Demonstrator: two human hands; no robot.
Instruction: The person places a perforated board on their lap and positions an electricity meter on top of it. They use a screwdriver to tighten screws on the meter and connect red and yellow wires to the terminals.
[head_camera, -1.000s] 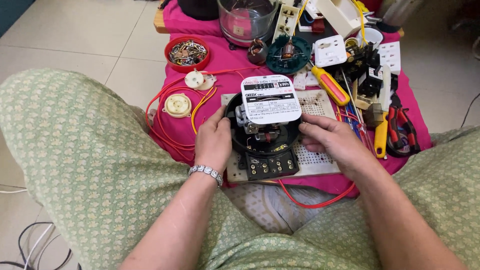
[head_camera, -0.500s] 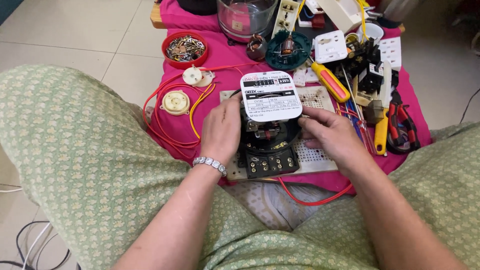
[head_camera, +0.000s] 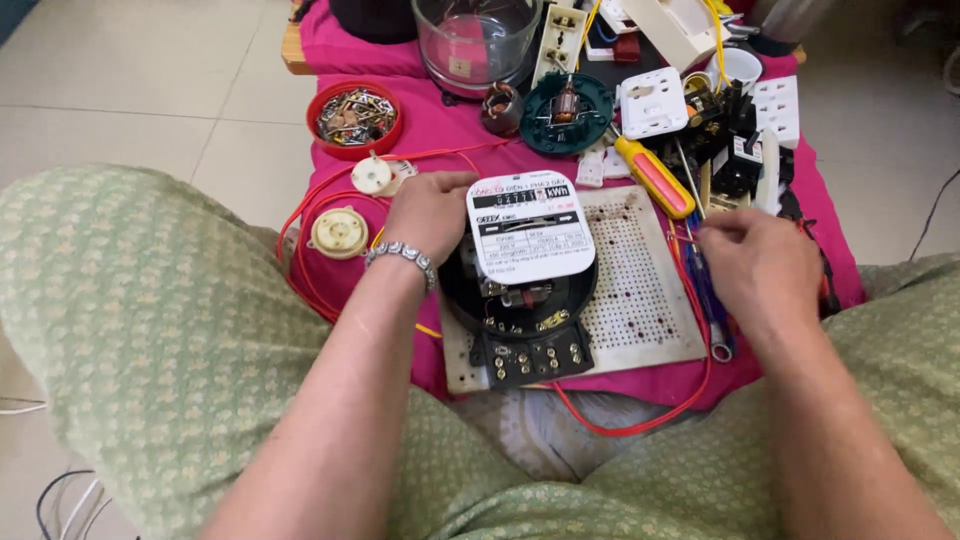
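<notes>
Since the picture a second ago my right hand (head_camera: 762, 268) has come off the electric meter (head_camera: 522, 282) and swung out to the right, over the loose tools beside the perforated white board (head_camera: 640, 290). I read that as a pause in the two-handed work on the meter: only one hand steadies it now while the other goes for something small.

Nearest to me, both forearms run up from my green-patterned lap. My left hand (head_camera: 428, 213), with a beaded metal bracelet (head_camera: 400, 256) at the wrist, lies against the meter's upper left edge, fingers curled on its black round body and out of sight behind the white faceplate, so I cannot tell how firmly it grips. My right hand is knuckles-up, fingertips pinched together near a thin metal piece at the board's right edge; I cannot tell whether they have closed on anything. The hands are well apart.

The meter sits on the board, terminal block toward me, faceplate tilted up, red wire (head_camera: 630, 420) looping out beneath it over the pink cloth (head_camera: 350, 50). Just beyond my right hand lies a yellow-handled screwdriver (head_camera: 654, 178). Farther off stand a red bowl of screws (head_camera: 354, 117), a teal round motor part (head_camera: 566, 110), white sockets (head_camera: 652, 102) and a clear glass jar (head_camera: 476, 40).
</notes>
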